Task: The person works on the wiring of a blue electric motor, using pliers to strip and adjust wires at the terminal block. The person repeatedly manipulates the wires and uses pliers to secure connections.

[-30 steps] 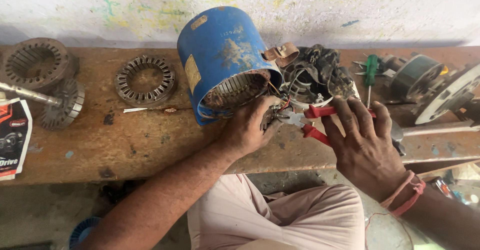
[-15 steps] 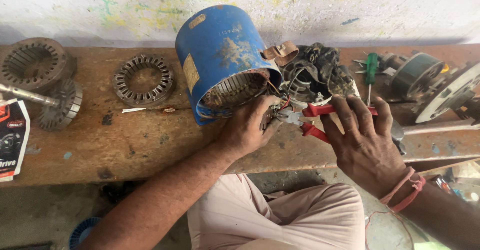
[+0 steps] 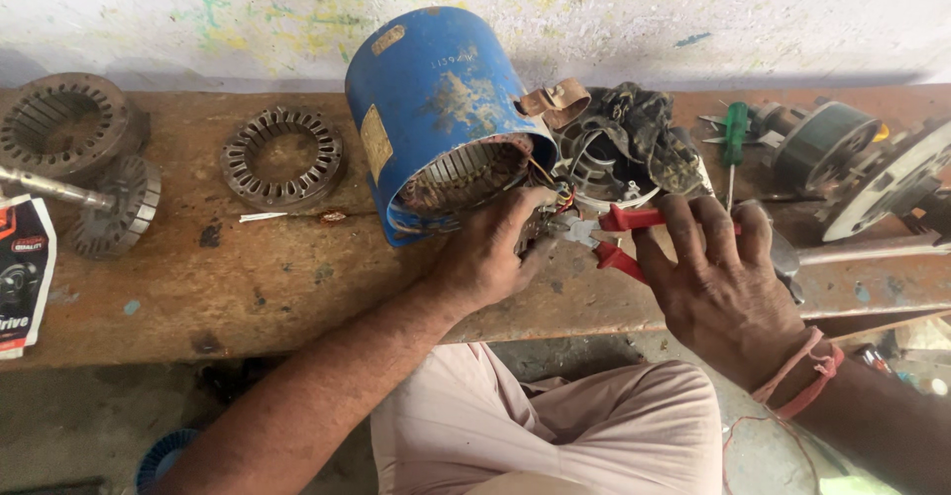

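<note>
Little has shifted in the last second — my left hand (image 3: pixel 492 252) still pinches the wire ends at the open mouth of the blue motor housing (image 3: pixel 446 123), which lies tilted near the bench's (image 3: pixel 248 277) middle. My right hand (image 3: pixel 718 282) keeps its fingers curled round the red-handled pliers (image 3: pixel 619 237), their nose at those same wires. So the work on the leads is holding steady. Just behind sits a grimy end cover (image 3: pixel 634 143); a green screwdriver (image 3: pixel 734 128) lies toward the right end, a stator ring (image 3: pixel 283 156) toward the left.
</note>
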